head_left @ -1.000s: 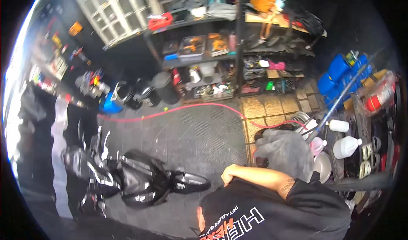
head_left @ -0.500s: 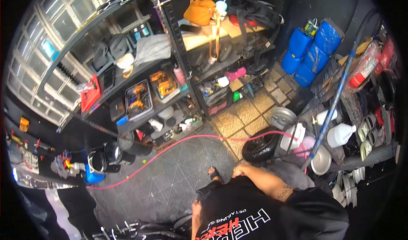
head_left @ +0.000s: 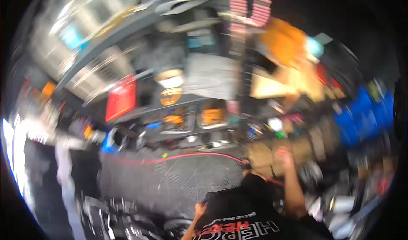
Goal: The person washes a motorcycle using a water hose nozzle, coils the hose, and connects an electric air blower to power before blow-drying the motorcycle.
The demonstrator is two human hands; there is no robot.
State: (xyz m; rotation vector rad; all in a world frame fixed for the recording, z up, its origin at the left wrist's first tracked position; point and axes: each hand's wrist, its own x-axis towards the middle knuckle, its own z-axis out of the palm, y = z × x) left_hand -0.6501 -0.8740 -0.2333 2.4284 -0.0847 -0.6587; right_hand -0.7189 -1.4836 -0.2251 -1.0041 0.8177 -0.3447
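Blk tee — wht "HER…", red "HE…" — rest blurred

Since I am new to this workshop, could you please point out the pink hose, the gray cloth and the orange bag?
Pink hose (head_left: 204, 154): head view, top of its curve across the floor.
Gray cloth (head_left: 211, 76): head view, middle.
Orange bag (head_left: 282, 42): head view, blurred middle.

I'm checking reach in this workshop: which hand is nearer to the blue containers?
Right. The right hand is stretched forward, left of the blue containers; the left hand is close to the body, farther left.
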